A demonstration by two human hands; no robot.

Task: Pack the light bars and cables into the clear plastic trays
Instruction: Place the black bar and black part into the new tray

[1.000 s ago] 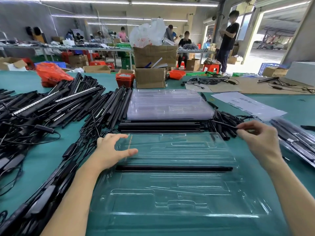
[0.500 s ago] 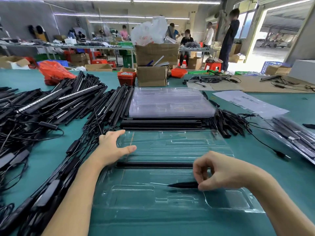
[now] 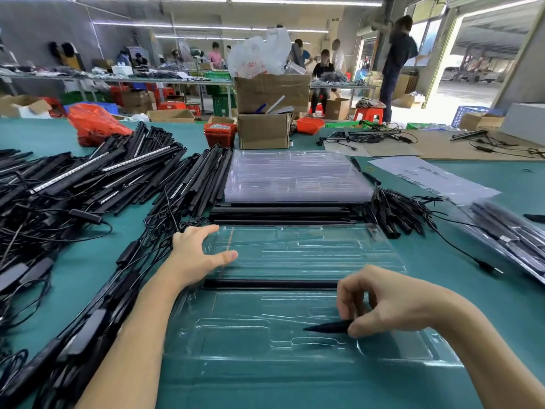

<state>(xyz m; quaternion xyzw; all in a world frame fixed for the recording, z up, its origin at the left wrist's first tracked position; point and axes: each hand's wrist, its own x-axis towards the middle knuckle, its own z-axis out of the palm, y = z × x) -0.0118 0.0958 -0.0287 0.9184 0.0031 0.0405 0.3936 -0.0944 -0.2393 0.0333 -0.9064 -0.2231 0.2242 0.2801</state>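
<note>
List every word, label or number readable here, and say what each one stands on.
None can be read.
White paper sheet on the table: dark printed characters, too blurred to read.
White plastic bag atop the cardboard box: red print, too blurred.
Green sign high on the back wall: too small.

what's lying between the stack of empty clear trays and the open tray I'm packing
A row of black light bars lies crosswise between the stacked trays and the open tray, seen in the head view.

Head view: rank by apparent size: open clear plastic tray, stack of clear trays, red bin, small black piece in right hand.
1. Open clear plastic tray (nearest, so exaggerated)
2. Stack of clear trays
3. Red bin
4. Small black piece in right hand
</note>
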